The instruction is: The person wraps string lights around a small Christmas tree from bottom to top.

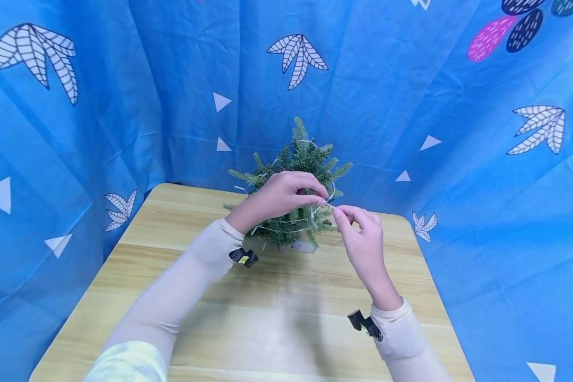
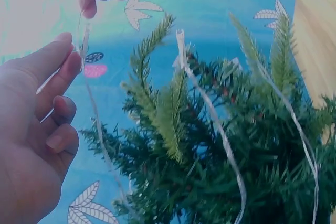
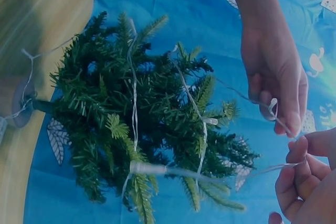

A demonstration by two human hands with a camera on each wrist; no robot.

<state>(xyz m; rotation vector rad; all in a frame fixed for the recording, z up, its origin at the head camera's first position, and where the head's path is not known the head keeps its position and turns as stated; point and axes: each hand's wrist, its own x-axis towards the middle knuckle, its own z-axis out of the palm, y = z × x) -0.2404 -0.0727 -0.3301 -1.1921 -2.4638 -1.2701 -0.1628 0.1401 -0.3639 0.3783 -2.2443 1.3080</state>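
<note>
A small artificial Christmas tree (image 1: 298, 154) stands toward the back of the table, a string of fairy lights (image 2: 226, 145) looped round its branches. My left hand (image 1: 286, 193) reaches across the front of the tree, pinching the light string between thumb and forefinger. Just to the right, my right hand (image 1: 365, 239) pinches the same strand a short way along, so a small length runs between both fingertips. In the right wrist view, a clear bulb (image 3: 273, 107) shows by the left fingers, and a thicker clear sleeve (image 3: 149, 169) crosses the branches.
The wooden table (image 1: 267, 329) extends in front of the tree. Blue patterned cloth (image 1: 196, 69) hangs behind it and on both sides. A pale flat piece (image 1: 304, 246) lies at the tree's foot, and a round base (image 3: 22, 100) shows beneath the trunk.
</note>
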